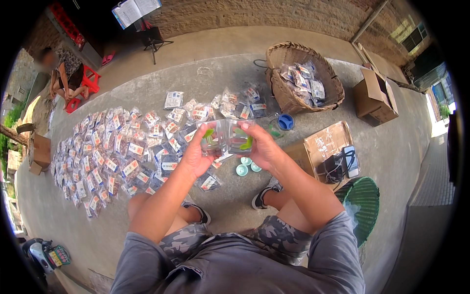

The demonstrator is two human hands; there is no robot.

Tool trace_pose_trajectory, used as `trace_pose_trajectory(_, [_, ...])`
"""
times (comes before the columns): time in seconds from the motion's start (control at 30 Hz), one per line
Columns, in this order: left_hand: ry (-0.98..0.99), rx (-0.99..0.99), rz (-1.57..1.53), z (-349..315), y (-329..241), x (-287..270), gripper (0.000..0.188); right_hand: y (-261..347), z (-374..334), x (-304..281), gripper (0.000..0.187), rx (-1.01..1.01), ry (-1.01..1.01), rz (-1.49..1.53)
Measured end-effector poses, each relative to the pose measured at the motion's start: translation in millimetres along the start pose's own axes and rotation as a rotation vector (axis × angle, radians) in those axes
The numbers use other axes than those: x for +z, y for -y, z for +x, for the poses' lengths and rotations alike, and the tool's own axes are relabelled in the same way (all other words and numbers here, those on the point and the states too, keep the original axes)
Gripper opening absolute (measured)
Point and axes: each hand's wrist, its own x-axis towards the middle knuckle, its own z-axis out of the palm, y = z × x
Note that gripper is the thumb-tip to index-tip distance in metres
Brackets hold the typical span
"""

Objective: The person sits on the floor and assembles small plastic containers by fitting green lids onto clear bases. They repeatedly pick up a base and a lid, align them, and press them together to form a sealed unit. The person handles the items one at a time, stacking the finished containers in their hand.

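Observation:
In front of me, at chest height above the floor, I hold two clear cups printed with green leaves, side by side and seemingly touching. My left hand (194,159) is closed round the left clear cup (219,138), thumb on its near side. Closed in the same way, my right hand (267,151) grips the right clear cup (233,133). Below them on the concrete stand several small pale-green cups (242,170). A blue cup (285,122) lies just beyond my right hand, beside another clear item with green leaves (275,132).
Many sealed plastic packets (117,139) with labels cover the floor ahead and left. A wicker basket (330,73) holds more. At right are a cardboard box (374,100), another carton (325,139) bearing a phone (350,161), and a green basket (364,206). A person (66,73) sits far left.

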Motion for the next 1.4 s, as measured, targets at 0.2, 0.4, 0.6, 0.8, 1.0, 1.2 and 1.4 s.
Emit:
trace_pose_trajectory(0.2, [0.119,0.007,0.090,1.7,3.0,-10.8,0.079,-0.4,3.6,-5.2,0.055,0.024,-0.009,-0.009])
trace_pose_trajectory(0.4, [0.157,0.113,0.272,0.0,0.7,-4.1,0.095,1.1,7.3,-12.5,0.067,-0.063,0.080,-0.057])
trace_pose_trajectory(0.6, [0.182,0.408,0.555,-15.3,-10.7,13.0,0.103,4.9,8.6,-22.7,0.098,-0.245,0.262,-0.199])
trace_pose_trajectory(0.8, [0.215,0.476,0.679,-23.6,-14.7,13.7,0.103,11.9,3.6,-22.2,0.108,-0.235,0.322,-0.224])
trace_pose_trajectory(1.0, [0.242,0.483,0.658,-24.7,-12.8,12.4,0.103,17.6,1.6,-24.2,0.110,-0.222,0.340,-0.296])
trace_pose_trajectory(1.2, [0.240,0.485,0.653,-23.1,-12.2,8.7,0.105,17.8,4.0,-25.6,0.108,-0.252,0.360,-0.345])
trace_pose_trajectory(1.4, [0.233,0.502,0.659,-19.6,-8.9,8.6,0.105,17.5,3.9,-29.6,0.108,-0.234,0.354,-0.297])
